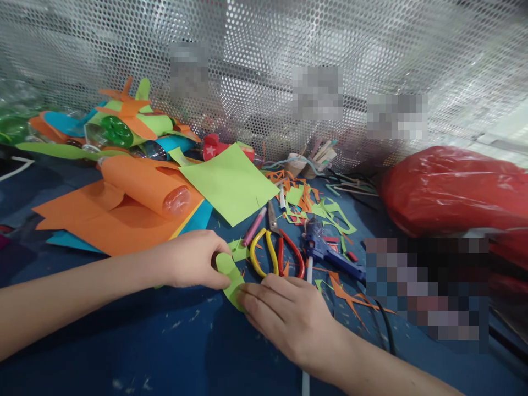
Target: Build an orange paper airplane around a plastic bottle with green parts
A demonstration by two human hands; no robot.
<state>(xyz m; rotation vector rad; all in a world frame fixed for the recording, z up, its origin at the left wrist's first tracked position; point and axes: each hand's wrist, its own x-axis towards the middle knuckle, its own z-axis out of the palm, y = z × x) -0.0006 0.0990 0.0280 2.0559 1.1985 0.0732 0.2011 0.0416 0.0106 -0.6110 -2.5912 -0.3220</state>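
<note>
A small curved piece of light green paper (231,279) is held between my two hands, low over the blue table. My left hand (196,258) pinches its far left end, the thumb and fingers closed on it. On its near right end, the fingers of my right hand (284,313) are pressed together; the thumb is hidden. Just beyond lie scissors (264,253) with yellow and red handles, a purple marker (254,226) and another green paper piece (238,250). A blue glue gun (330,253) rests right of the scissors, with a white glue stick (309,269) near its back.
Orange paper sheets (82,217) lie at left under an orange paper-wrapped bottle (136,181). A green sheet (231,184) sits in the middle. Paper scraps (334,212) are strewn at right, near a red plastic bag (449,190). Perforated metal (256,49) walls the back.
</note>
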